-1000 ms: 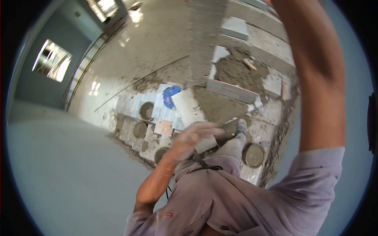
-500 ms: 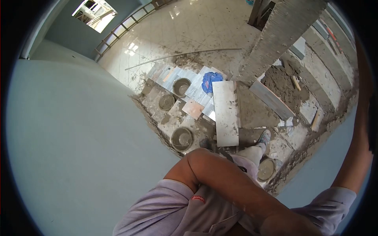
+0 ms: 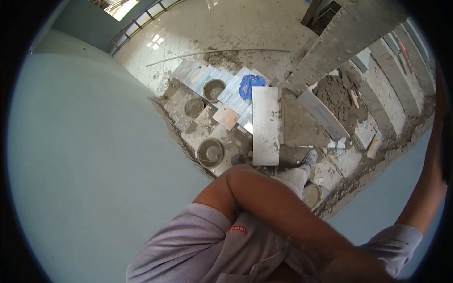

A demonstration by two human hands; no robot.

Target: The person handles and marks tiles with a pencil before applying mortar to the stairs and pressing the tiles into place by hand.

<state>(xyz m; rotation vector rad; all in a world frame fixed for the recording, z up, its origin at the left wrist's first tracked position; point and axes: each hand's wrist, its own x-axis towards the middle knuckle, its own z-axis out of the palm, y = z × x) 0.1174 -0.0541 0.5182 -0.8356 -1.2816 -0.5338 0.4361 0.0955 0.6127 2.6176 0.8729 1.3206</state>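
Observation:
Neither of my hands shows in the head view. My left arm (image 3: 278, 203) bends at the elbow and crosses my chest. Its forearm runs down to the lower right, where the far end darkens at the frame's edge. My right arm (image 3: 422, 184) reaches up along the right edge, beside the blue-grey wall (image 3: 368, 214), and its upper end is lost in the dark border. What either hand touches or holds is hidden. Below me, a long pale tile (image 3: 265, 134) lies near my shoes, close to a mortar bucket (image 3: 210, 153).
Mortar-streaked buckets (image 3: 213, 90) and a blue plastic bag (image 3: 251, 87) sit among grey tiles (image 3: 231, 75). A concrete slanted beam (image 3: 347, 45) stands beside steps (image 3: 387, 82). Wet mortar (image 3: 332, 96) is heaped by a tilted plank-like tile (image 3: 323, 114). A ladder (image 3: 137, 26) lies farther back.
The camera view has tilted slightly, so the floor and its objects sit higher and a little left. My arms keep nearly the same pose.

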